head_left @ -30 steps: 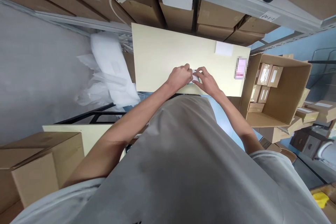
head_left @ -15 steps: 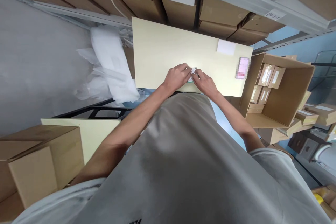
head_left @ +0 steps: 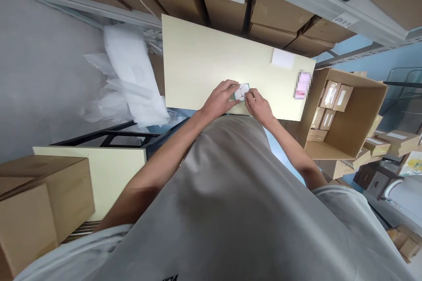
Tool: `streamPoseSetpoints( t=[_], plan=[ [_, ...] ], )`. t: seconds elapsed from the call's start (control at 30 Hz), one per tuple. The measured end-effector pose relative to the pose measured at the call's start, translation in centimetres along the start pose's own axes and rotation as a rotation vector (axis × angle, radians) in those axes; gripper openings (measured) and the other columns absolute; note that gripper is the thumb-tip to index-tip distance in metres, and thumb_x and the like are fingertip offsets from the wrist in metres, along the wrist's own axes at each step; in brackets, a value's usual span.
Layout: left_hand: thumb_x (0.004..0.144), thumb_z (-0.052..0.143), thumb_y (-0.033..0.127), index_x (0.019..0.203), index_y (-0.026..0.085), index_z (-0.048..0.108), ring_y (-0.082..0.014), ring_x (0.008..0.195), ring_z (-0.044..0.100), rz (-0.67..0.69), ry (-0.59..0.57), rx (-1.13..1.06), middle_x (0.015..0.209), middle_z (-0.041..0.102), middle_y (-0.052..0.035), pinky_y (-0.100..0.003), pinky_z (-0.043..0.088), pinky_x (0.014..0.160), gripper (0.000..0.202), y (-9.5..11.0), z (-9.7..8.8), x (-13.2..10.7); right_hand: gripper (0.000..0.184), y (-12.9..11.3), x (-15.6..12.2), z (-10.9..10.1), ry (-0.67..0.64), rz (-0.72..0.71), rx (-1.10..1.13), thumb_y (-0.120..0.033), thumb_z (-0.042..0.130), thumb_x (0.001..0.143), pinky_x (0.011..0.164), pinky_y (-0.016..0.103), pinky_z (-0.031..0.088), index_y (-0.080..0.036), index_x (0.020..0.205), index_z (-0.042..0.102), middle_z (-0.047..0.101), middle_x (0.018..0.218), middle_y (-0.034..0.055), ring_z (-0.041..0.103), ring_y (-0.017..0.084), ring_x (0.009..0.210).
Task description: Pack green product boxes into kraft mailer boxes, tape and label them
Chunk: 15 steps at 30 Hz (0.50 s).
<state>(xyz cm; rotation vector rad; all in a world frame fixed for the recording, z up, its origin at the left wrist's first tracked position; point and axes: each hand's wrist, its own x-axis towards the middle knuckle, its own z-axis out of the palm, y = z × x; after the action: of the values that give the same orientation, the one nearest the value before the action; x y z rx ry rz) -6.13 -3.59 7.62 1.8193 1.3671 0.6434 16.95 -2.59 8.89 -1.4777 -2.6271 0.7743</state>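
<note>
A small white box (head_left: 241,91) with teal edges sits on the pale yellow tabletop (head_left: 198,61), dark lines crossing its white top where flaps seem to meet. Around its left side, my left hand (head_left: 221,98) grips it between thumb and fingers. My right hand (head_left: 259,106) has its fingers closed at the box's right edge and touches the top there; whether a flap is pinched between them is hidden.
A white paper (head_left: 282,58) and a blurred pink item (head_left: 302,85) lie on the table's right. Beyond stands an open carton (head_left: 359,114) holding small boxes. White foam wrap (head_left: 135,74) hangs at left. Shelved cartons (head_left: 277,13) line the back; another carton (head_left: 42,202) stands lower left.
My hands have moved slightly apart, so more of the white box's top shows. My left hand has shifted to its side. The whole view has moved a little.
</note>
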Motion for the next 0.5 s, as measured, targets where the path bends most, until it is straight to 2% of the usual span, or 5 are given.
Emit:
streamPoseSetpoints(
  t=[0.1, 0.3, 0.4, 0.5],
  plan=[
    [0.097, 0.085, 0.022, 0.148, 0.024, 0.073, -0.036, 0.137, 0.069, -0.001, -0.008, -0.008, 0.149, 0.07, -0.0145, -0.053, 0.058, 0.121, 0.053, 0.0, 0.0, -0.3, 0.03, -0.3, -0.2, 0.3, -0.002, 0.059, 0.02, -0.025, 0.041, 0.122, 0.094, 0.04, 0.069, -0.021, 0.135, 0.067, 0.069, 0.141, 0.0185, 0.076, 0.028, 0.118],
    [0.097, 0.083, 0.018, 0.151, 0.023, 0.072, -0.0339, 0.137, 0.07, 0.028, -0.025, -0.008, 0.151, 0.071, -0.0138, -0.048, 0.059, 0.12, 0.055, 0.1, 0.2, -0.7, 0.029, -1.1, 0.3, 1.5, 0.06, 0.146, 0.054, -0.024, 0.046, 0.121, 0.094, 0.039, 0.069, -0.026, 0.141, 0.067, 0.068, 0.145, 0.0153, 0.078, 0.027, 0.115],
    [0.098, 0.082, 0.02, 0.153, 0.024, 0.071, -0.0336, 0.139, 0.07, -0.003, -0.006, -0.002, 0.152, 0.071, -0.0133, -0.048, 0.06, 0.12, 0.057, -0.1, 0.1, -1.1, 0.031, -1.3, 0.4, 0.8, 0.047, 0.136, 0.048, -0.028, 0.044, 0.122, 0.09, 0.038, 0.07, -0.024, 0.143, 0.067, 0.068, 0.145, 0.0159, 0.077, 0.026, 0.113],
    [0.099, 0.081, 0.022, 0.156, 0.025, 0.07, -0.0337, 0.144, 0.069, -0.022, 0.006, -0.015, 0.156, 0.071, -0.0134, -0.049, 0.059, 0.124, 0.058, -0.4, 0.0, -1.3, 0.034, -1.2, 0.1, -0.7, -0.012, 0.064, 0.075, -0.037, 0.044, 0.123, 0.087, 0.037, 0.07, -0.024, 0.146, 0.067, 0.065, 0.153, 0.0162, 0.077, 0.026, 0.115]
  ],
)
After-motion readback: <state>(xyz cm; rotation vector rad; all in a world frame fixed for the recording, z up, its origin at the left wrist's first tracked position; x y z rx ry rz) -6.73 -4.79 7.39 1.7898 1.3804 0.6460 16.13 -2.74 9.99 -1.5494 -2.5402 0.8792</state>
